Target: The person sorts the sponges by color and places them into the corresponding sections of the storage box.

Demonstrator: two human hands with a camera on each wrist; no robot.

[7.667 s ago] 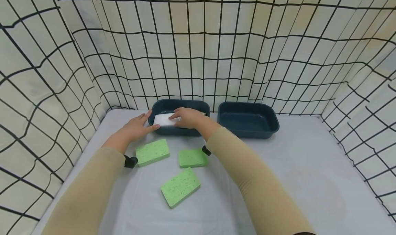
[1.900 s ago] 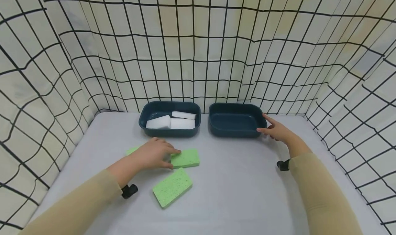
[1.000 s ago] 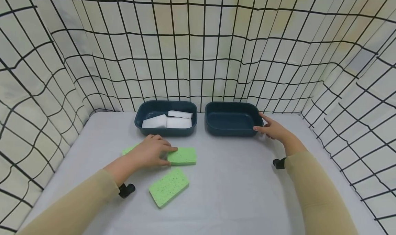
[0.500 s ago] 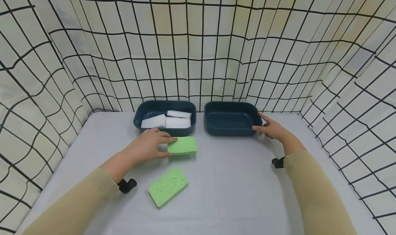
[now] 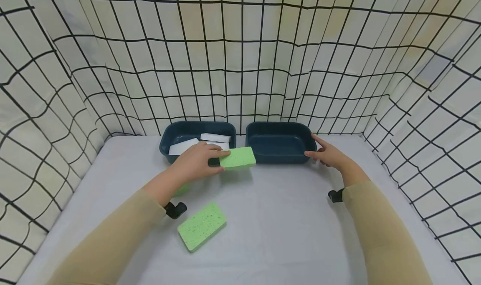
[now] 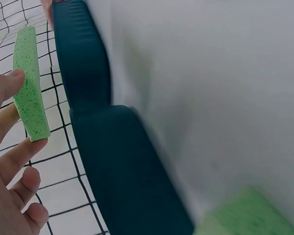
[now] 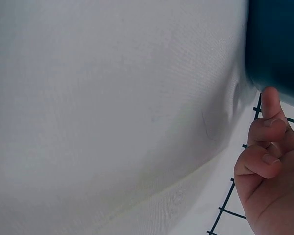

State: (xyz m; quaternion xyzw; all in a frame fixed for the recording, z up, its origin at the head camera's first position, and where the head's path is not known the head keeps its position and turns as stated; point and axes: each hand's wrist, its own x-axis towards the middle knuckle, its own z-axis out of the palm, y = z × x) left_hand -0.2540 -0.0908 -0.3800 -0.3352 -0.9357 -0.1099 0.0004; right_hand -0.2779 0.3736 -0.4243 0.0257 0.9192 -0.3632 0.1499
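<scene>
green and speckled, a loose sponge [image 5: 202,227] lies slantwise on the white cloth [image 5: 285,218], nearer the person than either hand, below the left one. tan sleeves [image 5: 383,235] come in on both sides, each with a black device [image 5: 175,210] at the wrist. under the left wrist shows a sliver of a half-hidden sponge [image 5: 181,190], also green; the rest is covered. the left hand [image 5: 197,162] pinches a third sponge [image 5: 238,158] by its left end, thumb on one side and fingers on the other, two more fingers curled free. this green block is lifted off the cloth, to the right of the palm. well to the right, the right hand [image 5: 330,155] grips the right tub [image 5: 276,145] at its right end, thumb on the near rim and forefinger against the end. behind the left hand stands the left tub [image 5: 184,128], dark blue like the other, with white blocks [image 5: 182,147] in it, partly covered by the hand and the sponge. a black wire grid [image 5: 241,71] rises beyond both hands and both tubs, before pale fabric.
</scene>
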